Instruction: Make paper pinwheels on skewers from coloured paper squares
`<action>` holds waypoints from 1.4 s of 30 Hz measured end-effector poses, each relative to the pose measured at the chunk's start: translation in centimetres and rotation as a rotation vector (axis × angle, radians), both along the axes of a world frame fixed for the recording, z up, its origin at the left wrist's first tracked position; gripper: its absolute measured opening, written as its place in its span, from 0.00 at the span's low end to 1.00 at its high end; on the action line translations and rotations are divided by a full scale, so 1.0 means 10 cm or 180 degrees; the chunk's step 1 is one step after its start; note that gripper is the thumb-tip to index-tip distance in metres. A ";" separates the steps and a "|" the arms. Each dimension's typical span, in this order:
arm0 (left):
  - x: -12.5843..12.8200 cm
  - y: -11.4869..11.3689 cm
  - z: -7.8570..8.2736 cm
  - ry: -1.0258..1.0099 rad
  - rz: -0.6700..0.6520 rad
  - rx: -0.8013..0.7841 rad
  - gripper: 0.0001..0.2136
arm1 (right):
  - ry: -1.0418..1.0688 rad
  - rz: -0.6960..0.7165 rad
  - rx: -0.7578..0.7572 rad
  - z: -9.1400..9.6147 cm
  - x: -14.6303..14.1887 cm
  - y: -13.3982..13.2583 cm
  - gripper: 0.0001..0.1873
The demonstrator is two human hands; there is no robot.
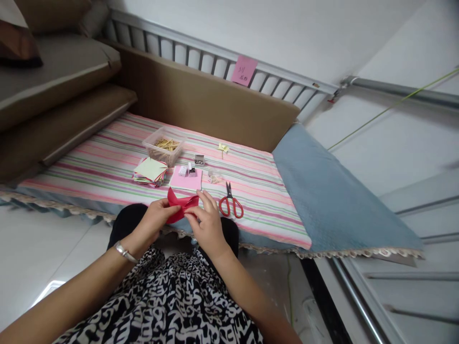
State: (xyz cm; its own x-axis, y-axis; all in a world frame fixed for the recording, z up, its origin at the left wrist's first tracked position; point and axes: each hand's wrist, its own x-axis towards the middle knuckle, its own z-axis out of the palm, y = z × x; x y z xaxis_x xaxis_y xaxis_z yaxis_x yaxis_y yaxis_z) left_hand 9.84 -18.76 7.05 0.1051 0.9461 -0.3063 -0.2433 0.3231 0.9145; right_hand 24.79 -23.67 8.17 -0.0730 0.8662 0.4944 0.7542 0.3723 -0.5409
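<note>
Two hands meet over a red paper, and between them they hide much of it. The left hand covers its left end and the right hand its lower right edge, so its full outline cannot be made out. Both forearms are cut off by the bottom of the picture. The writing on the pink note, stuck to the railing far behind, is too small to read.

The red paper sits at the near edge of the striped cloth, just above the person's lap. It is thin and bright, folded or curled so that a pointed flap stands up on its left. The left hand's fingers are curled in, with thumb and fingertips pinched on the paper. The right hand grips it between thumb and forefinger, its other fingers loosely raised.

A metal bracelet rings the left wrist. Farther back on the cloth lie a fanned stack of coloured paper squares, a clear plastic box of pale thin sticks and a flat pink sheet. Small items on the pink sheet are hard to identify. Red-handled scissors lie shut just right of the right hand, and a blue quilted cover lies beyond them.
</note>
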 end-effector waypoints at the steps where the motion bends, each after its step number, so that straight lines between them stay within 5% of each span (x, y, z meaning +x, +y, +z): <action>1: 0.00 -0.01 0.01 -0.0001 -0.0056 -0.0001 0.12 | 0.0041 -0.0032 -0.0054 0.00 -0.01 0.01 0.04; 17: 0.00 -0.05 0.09 0.0049 -0.0423 -0.0168 0.12 | 0.0019 -0.0126 -0.0290 -0.03 -0.06 0.06 0.05; 38: -0.04 0.00 0.06 0.0112 -0.0389 -0.0031 0.11 | -0.0065 -0.0241 -0.0386 0.04 -0.09 0.10 0.03; 42: -0.04 0.02 0.10 0.0255 -0.0563 -0.0020 0.07 | 0.0096 -0.0225 -0.0278 0.18 0.02 0.13 0.22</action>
